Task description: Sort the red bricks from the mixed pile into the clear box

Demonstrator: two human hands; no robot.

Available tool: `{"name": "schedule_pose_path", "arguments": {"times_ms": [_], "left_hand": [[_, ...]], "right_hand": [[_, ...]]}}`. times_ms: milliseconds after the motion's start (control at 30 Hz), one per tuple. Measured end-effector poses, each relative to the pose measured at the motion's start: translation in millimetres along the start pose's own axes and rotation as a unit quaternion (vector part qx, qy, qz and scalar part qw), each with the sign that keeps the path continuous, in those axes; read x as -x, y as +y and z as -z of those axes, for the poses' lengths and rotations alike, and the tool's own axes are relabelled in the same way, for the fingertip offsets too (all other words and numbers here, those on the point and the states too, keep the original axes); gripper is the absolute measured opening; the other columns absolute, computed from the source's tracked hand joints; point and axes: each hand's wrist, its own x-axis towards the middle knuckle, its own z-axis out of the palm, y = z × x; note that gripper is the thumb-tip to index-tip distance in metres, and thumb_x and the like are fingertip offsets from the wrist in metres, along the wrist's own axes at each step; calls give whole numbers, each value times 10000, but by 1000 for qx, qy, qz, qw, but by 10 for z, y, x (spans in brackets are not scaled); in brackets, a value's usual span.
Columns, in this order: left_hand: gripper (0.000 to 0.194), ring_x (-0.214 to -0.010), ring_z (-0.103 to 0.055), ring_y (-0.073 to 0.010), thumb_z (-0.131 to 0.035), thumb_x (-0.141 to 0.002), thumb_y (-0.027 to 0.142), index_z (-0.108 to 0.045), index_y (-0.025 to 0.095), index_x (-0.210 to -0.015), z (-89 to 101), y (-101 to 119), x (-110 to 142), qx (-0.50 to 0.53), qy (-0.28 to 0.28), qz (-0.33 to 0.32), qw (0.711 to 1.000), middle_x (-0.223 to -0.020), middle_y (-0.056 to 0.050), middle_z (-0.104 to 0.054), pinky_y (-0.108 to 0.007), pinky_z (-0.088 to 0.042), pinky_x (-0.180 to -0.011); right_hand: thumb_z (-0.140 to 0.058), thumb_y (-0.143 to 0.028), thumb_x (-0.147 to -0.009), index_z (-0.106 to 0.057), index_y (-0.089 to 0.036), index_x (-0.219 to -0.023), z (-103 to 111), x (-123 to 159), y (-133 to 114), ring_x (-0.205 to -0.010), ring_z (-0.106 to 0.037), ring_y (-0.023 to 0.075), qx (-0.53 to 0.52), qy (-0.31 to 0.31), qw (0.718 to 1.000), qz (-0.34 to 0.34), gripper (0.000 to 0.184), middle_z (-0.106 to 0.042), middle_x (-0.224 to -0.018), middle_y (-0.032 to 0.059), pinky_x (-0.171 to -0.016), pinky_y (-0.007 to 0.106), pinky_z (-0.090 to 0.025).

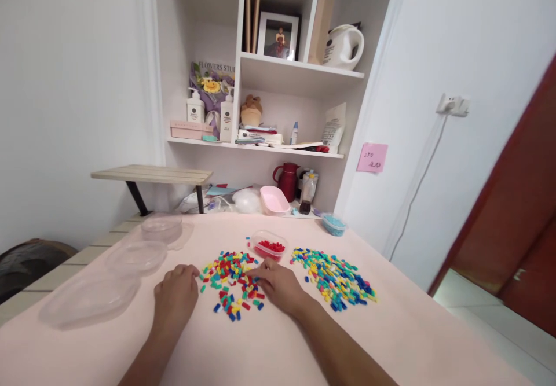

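Observation:
A mixed pile of small red, yellow, green and blue plastic bricks lies on the pink tabletop between my hands. My right hand reaches into the pile's right side, its fingers bent and drawn together among the pieces; whatever they pinch is too small to make out. At the pile's left edge rests my left hand, back upward, with curled fingers that hide anything inside. Just behind the pile stands a clear plastic tub holding red bricks. To the right of my right hand spreads a second pile of bricks, mostly blue, yellow and green.
Several clear plastic containers line the table's left side. A tub of light-blue pieces sits at the back right corner. Behind the table are a pink basin, a red jug, a bottle and white shelves.

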Motion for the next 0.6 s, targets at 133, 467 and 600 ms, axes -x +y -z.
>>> {"name": "schedule_pose_path", "arguments": {"times_ms": [133,467,600], "left_hand": [[409,-1131,-572,-252,-289,-934,161,-676,242,-1043,-3,-2,-10,3,1,-7,1000,-1207,-74,-682,-440,-403,-942],[370,-1099,-597,-254,-354,-914,197,-705,257,-1014,24,15,-37,1,11,2,1000,-1189,-73,-689,-431,-443,-925],[376,-1082,-609,-260,-348,-915,201,-709,252,-1007,26,14,-51,0,9,6,1000,-1202,-78,-688,-440,-458,-907]], "right_hand": [[-583,-107,-826,-727,-293,-1055,22,-9,3,-882,-616,162,-38,10,999,-20,328,-637,-1020,16,-819,265,-448],[-620,-128,-796,-700,-226,-857,81,-32,1,-794,-592,151,-117,32,990,-65,141,-650,-915,11,-760,259,-438],[-608,-94,-750,-702,-204,-814,86,-32,-37,-751,-576,144,-157,50,984,-68,158,-649,-851,7,-697,241,-425]]}}
